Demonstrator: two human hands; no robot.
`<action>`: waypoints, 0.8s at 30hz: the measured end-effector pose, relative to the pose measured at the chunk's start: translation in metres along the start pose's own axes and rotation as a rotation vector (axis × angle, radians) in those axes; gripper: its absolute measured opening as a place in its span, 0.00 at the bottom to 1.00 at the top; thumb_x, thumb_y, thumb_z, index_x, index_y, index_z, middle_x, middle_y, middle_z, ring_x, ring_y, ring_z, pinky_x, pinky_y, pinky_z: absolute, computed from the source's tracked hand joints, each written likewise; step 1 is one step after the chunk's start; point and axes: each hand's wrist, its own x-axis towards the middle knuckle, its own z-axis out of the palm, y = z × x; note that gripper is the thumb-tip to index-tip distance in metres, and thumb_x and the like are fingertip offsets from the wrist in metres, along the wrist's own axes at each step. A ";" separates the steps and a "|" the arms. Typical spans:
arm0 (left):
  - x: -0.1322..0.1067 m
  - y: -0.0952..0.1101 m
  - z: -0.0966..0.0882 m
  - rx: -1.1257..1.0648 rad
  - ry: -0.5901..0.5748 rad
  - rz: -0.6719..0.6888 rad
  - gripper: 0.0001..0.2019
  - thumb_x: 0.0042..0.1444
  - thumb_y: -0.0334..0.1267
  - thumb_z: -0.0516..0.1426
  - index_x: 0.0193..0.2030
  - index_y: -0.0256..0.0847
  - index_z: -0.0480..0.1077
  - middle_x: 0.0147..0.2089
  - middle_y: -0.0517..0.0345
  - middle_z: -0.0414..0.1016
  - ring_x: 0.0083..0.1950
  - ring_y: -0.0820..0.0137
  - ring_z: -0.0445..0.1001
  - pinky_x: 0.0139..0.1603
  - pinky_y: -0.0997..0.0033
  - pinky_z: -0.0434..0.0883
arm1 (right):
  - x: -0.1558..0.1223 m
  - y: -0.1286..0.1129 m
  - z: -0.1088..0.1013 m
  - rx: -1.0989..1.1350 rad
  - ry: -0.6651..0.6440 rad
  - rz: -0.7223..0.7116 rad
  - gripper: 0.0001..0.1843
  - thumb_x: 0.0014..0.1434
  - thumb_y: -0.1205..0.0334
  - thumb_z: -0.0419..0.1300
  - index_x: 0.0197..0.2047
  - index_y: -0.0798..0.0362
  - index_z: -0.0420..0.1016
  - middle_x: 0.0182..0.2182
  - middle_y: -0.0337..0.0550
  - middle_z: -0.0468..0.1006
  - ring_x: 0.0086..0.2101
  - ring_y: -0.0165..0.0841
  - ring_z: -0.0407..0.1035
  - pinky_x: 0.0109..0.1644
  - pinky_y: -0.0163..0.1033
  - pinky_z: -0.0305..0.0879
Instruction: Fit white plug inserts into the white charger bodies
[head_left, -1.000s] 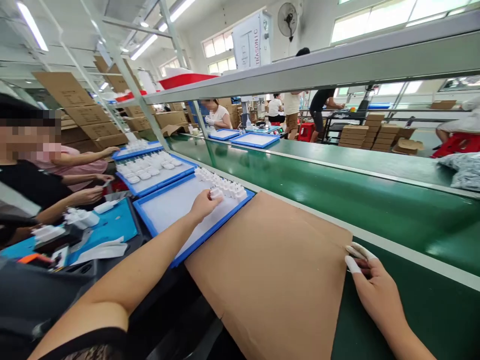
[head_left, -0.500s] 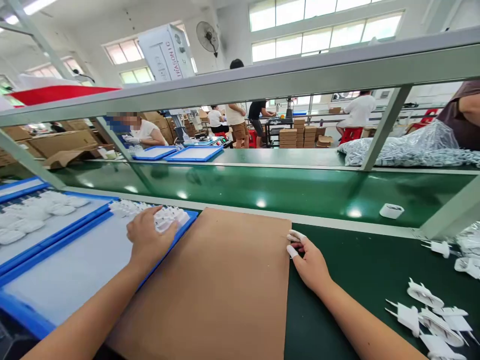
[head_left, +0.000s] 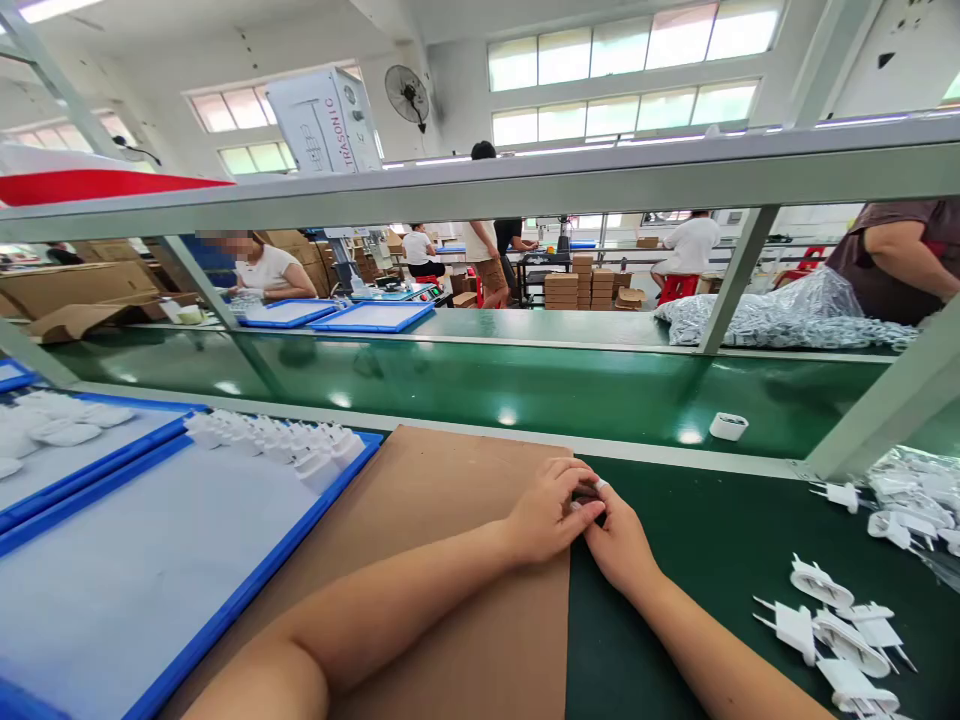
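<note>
We find the left hand (head_left: 541, 512) and the right hand (head_left: 624, 545) together just right of the frame's centre, fingertips meeting over the right edge of the brown cardboard sheet (head_left: 450, 480). The fingers of both hands are curled toward one another, with a small dark gap between them; we cannot tell whether they grip a part there, since they screen each other. We note a white covering on one right fingertip. Left of the sheet lies a blue-framed tray (head_left: 172, 560) with a pale liner. We see white housings (head_left: 322, 465) set close together along its far edge, near the middle left of the frame; the near part of the liner carries no parts, so we judge the tray to be occupied only in small part. At far left, a second tray (head_left: 142, 435) carries flat white pieces (head_left: 67, 430). At lower right, pronged white parts (head_left: 791, 630) lie loose in a jumble on the green worktop (head_left: 690, 520), which we judge to be stock not arranged in rows. Above them, near the right edge, we see a bagged heap (head_left: 915, 490) of similar parts. Further out, one separate housing (head_left: 729, 427) lies on the green belt (head_left: 540, 390).
</note>
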 end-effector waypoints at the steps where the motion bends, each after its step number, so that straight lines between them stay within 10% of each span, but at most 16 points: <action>1: 0.000 -0.004 0.006 -0.023 0.007 -0.012 0.15 0.67 0.43 0.58 0.57 0.42 0.72 0.59 0.47 0.74 0.63 0.57 0.68 0.68 0.51 0.67 | 0.000 0.000 0.000 -0.005 -0.003 0.007 0.22 0.59 0.60 0.56 0.57 0.50 0.75 0.52 0.49 0.83 0.52 0.45 0.77 0.58 0.52 0.73; 24: -0.003 -0.021 0.005 -0.228 -0.055 -0.139 0.19 0.64 0.42 0.61 0.60 0.45 0.71 0.58 0.48 0.74 0.62 0.56 0.69 0.67 0.49 0.67 | -0.001 0.007 -0.002 -0.143 0.031 0.074 0.28 0.53 0.55 0.55 0.57 0.49 0.78 0.49 0.47 0.84 0.41 0.44 0.80 0.46 0.51 0.78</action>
